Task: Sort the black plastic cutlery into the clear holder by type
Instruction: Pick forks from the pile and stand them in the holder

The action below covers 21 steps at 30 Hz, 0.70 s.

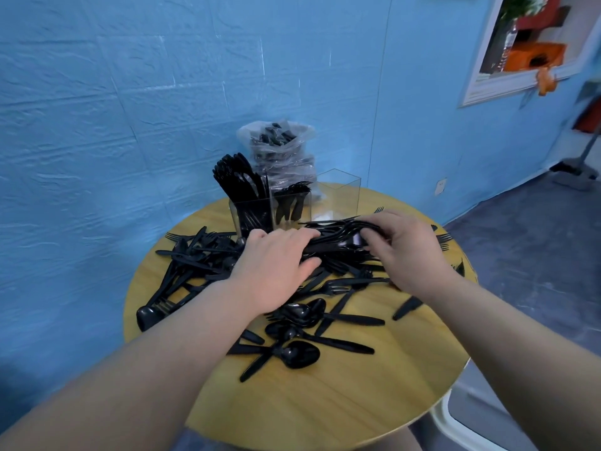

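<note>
Gathering a bundle of black cutlery (338,237) at the centre of the round wooden counter (325,395), left hand (276,268) curling fingers and thumb around the handle end, right hand (406,245) pinching the other end with bent fingertips, neither hand spread flat. Lying scattered around the bundle, from 9 o'clock through 6 o'clock to 3 o'clock: loose forks, knives and spoons (300,353), overlapping and crossing one another. Standing at 12 o'clock, just beyond the hands: the clear holder (292,203), its left compartment packed with upright pieces, the middle one holding a few, the right one looking empty. Rising behind the holder, against the blue wall (130,109): a plastic bag (279,151) stuffed with more black pieces. Judging the pieces light, thin and stiff yet liable to snap under bending, smooth enough to be slipping past each other in a loose bunch; tines likely to be snagging on neighbours in the heap. Favouring a hold across the handles, squeezing the bundle from both sides and keeping the ends level, rather than gripping at tines or bowls.
</note>
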Available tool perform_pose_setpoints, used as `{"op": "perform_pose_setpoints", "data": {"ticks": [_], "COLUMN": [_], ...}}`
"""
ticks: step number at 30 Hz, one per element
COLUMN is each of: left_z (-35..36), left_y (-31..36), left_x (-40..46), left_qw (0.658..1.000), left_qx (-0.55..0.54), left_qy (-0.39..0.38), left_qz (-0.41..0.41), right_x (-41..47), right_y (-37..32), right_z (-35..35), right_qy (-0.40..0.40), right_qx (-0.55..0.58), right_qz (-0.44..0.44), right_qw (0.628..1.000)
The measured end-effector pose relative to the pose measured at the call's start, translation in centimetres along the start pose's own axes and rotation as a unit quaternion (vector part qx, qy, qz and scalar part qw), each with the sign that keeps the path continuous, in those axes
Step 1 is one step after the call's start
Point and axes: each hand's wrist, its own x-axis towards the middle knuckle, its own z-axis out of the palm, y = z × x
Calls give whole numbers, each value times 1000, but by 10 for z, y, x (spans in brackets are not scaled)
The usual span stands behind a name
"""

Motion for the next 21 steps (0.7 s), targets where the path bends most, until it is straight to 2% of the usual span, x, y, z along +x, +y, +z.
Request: {"op": "perform_pose_setpoints", "data": {"ticks": [3, 6, 9, 16, 21], "left_z": [-4, -7, -9, -16, -21], "left_y": [1, -1, -5, -8, -14], "left_x": [-1, -5, -7, -2, 7], "left_qw": [999, 999, 997, 989, 987], "left_qx": [-46, -47, -61, -123, -88], "left_qy": [-21, -22, -11, 24, 54], "left_qz": [-5, -16, -39, -80, -124], "right_x": [1, 3, 4, 5, 7], "right_y": [-5, -14, -23, -24, -11], "right_z": [2, 4, 7, 12, 4], "right_qy": [-4, 1, -11, -1, 32], "right_qx": [80, 205, 272, 279, 210], "right_qz": [50, 131, 147, 179, 202], "right_qw": [996, 970, 951, 943, 956]}}
